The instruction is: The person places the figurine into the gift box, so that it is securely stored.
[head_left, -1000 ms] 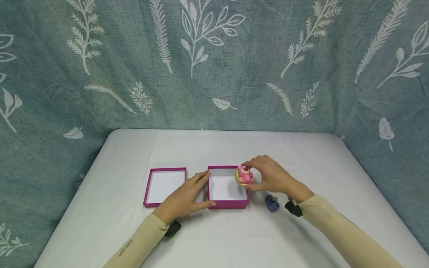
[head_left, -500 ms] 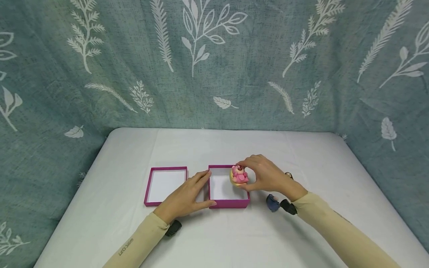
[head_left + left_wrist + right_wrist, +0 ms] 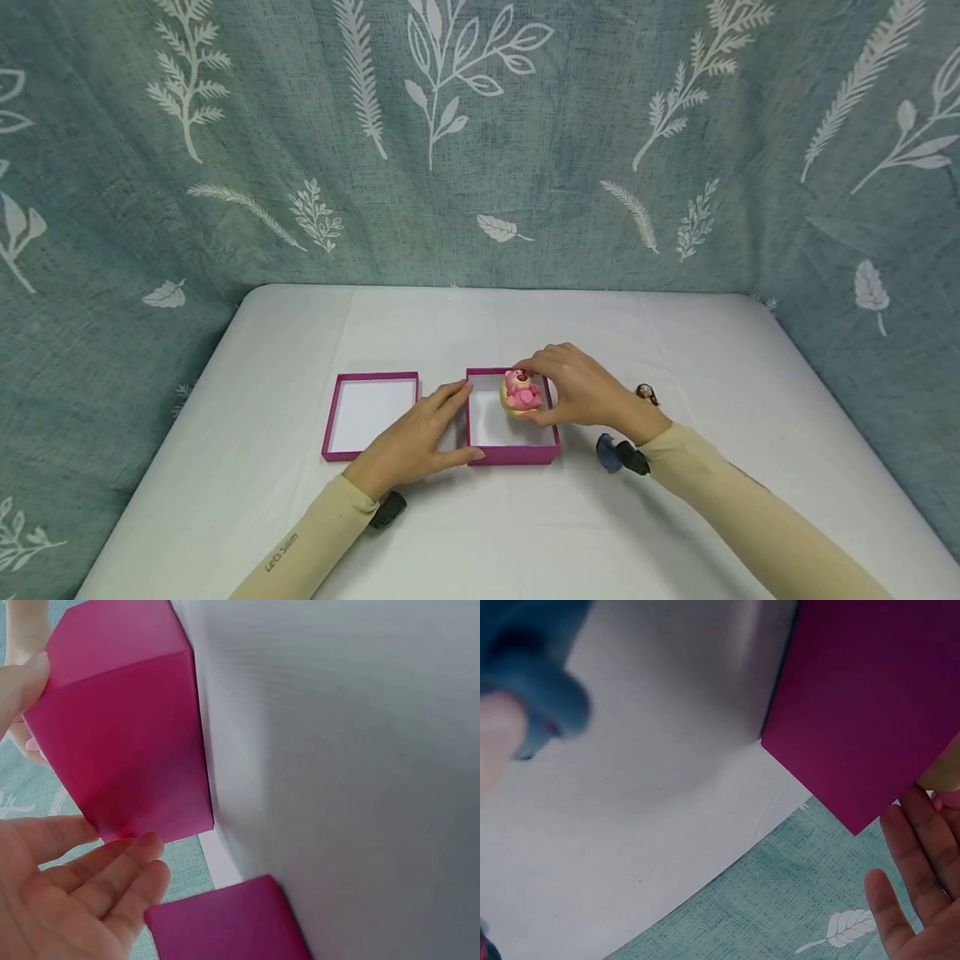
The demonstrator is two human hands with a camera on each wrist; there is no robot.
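In the head view my right hand (image 3: 581,392) pinches a pink bear figurine (image 3: 522,392) with a yellow backing between thumb and fingers. The figurine is over the inside of an uncovered magenta box (image 3: 516,455) with a white interior; whether it touches the floor cannot be told. My left hand (image 3: 412,440) holds the box's left side, thumb at the front corner and fingers toward the back corner. From the left wrist, the thumb and index finger meet the box's side wall (image 3: 127,750), while the other fingers curl loosely. The right wrist view shows only a sliver of the figurine (image 3: 943,771).
Left of the box lies its shallow magenta lid (image 3: 372,413), white inside facing up. A blue figurine (image 3: 607,453) lies right of the box, partly behind the right wrist's black camera (image 3: 632,458). Farther back, a dark-haired figurine (image 3: 647,393) shows past the right forearm. Leaf-patterned green cloth (image 3: 480,150) hangs behind.
My right hand has carried the bear figurine left, from the box's right rim to over its interior. The dark-haired figurine has come into sight behind the forearm. My left hand stays put.
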